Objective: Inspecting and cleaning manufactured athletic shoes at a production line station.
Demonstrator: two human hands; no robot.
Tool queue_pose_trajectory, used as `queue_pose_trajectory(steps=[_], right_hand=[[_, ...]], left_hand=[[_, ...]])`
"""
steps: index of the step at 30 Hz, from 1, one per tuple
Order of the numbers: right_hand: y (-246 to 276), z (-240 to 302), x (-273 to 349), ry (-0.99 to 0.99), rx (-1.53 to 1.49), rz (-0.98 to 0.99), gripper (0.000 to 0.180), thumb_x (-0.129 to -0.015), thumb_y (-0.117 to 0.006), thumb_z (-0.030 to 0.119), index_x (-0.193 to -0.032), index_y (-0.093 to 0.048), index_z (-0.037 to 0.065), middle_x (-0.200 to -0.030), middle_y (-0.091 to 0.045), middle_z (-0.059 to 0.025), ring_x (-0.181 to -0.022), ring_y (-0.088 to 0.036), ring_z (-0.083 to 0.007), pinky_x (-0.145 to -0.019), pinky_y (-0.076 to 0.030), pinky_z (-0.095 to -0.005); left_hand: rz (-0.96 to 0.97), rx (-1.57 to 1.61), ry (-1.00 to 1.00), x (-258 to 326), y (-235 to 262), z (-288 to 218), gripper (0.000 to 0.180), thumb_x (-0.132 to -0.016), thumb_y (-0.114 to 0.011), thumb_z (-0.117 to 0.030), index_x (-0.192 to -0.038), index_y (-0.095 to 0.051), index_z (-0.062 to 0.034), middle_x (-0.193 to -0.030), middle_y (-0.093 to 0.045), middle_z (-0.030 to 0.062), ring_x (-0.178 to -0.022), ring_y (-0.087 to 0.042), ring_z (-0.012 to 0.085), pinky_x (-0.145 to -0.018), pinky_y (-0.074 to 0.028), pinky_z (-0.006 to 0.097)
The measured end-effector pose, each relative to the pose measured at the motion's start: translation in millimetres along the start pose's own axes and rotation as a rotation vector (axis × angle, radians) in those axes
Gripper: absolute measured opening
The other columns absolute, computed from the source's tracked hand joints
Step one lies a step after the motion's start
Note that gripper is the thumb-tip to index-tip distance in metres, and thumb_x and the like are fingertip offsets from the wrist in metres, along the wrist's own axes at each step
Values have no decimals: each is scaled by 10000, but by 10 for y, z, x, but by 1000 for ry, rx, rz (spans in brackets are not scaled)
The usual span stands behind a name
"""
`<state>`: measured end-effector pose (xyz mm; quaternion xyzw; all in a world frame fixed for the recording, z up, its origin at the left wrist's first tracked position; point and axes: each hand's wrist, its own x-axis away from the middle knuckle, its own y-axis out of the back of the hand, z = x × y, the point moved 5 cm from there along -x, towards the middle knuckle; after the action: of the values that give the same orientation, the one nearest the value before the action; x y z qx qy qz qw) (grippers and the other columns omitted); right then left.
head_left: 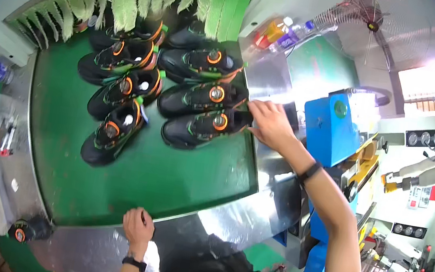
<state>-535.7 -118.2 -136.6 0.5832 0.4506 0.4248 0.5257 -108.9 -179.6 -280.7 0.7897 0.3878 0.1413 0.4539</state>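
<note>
Near-right black shoe (196, 127), long axis left-right, is gripped at its right end by right hand (268, 122); left hand (137, 226) is curled shut at belt (155, 174) near edge.

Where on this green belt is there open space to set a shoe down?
The near half of the green belt is bare, between the black shoes and the metal rim by the left hand. The far end near the green fringe is crowded; the right hand touches a shoe there.
</note>
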Motion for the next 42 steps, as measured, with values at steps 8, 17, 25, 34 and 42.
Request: queue_pose_trajectory(steps=[8,17,25,34,42], right_hand=[[-570,248,-632,124,283,724,143,-699,-696,294,-686,-720,154,-778,-702,-67,-858,-656,-224,-863,-427,-354],[34,1399,2608,-870,-487,187,290,-691,-724,342,-826,-732,85,-723,-687,-171,-737,-682,-372,-688,-562,-444],[-201,1690,3368,-620,-759,299,287,-836,-646,260,-799,-635,-25,-750,-663,-233,-725,-663,-409,-687,-548,-479],[-115,2057,3318,-446,-710,-33,412,-818,-707,320,-980,-656,-56,-1009,-673,-197,-1038,-578,-361,-878,-500,-452],[154,2053,3121,-418,-717,-64,200,-834,-633,250,-770,-709,76,-662,-635,-140,-759,-591,-369,-692,-504,-445]], left_hand=[[6,45,80,-60,48,-46,26,-806,-606,-46,-811,-586,-30,-679,-540,100,-639,-540,310,-605,-409,436],[150,579,354,258,14,-253,254,-867,-677,-165,-1067,-609,-23,-846,-641,58,-741,-612,182,-700,-495,344],[1046,504,252,1323,-39,-1757,452,-874,-671,-231,-1227,-553,26,-1095,-669,166,-939,-675,258,-819,-533,352],[784,391,453,1887,176,-1359,399,-895,-626,-210,-1211,-570,27,-1093,-679,156,-1002,-664,264,-891,-512,357],[522,1145,694,1518,-181,-1135,711,-952,-585,-441,-1437,-310,1,-1419,-435,159,-1321,-423,232,-1100,-337,398]])
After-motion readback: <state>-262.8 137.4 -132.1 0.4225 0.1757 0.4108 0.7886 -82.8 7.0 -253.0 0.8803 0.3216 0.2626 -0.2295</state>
